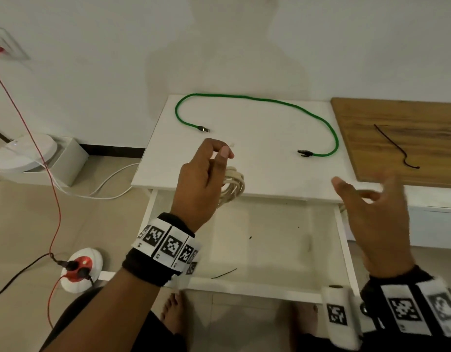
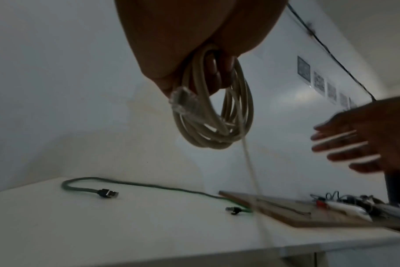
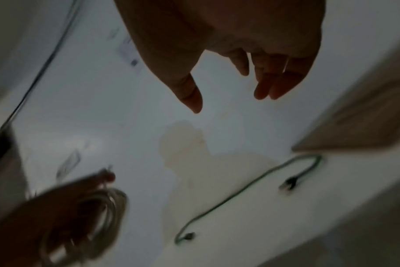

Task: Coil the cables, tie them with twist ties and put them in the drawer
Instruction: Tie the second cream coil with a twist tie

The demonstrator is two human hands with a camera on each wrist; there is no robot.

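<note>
My left hand [image 1: 206, 171] holds a coil of beige network cable [image 1: 233, 188] above the front edge of the white table [image 1: 257, 171], pinching its clear plug [image 2: 183, 101] at the thumb. One loose strand [image 2: 251, 171] hangs down from the coil [image 2: 215, 115]. My right hand [image 1: 371, 207] hovers to the right with fingers spread and blurred, holding nothing. A green cable [image 1: 257, 100] lies uncoiled in an arc at the back of the table. A dark twist tie [image 1: 397, 148] lies on the wooden board [image 1: 409, 118]. The white drawer [image 1: 257, 240] stands pulled out below the table.
A thin dark tie [image 1: 224, 273] lies in the drawer near its front wall. On the floor at the left stand a red and white socket block [image 1: 79, 269], red and white cords and a round white device [image 1: 24, 154]. My bare feet [image 1: 172, 311] show under the drawer.
</note>
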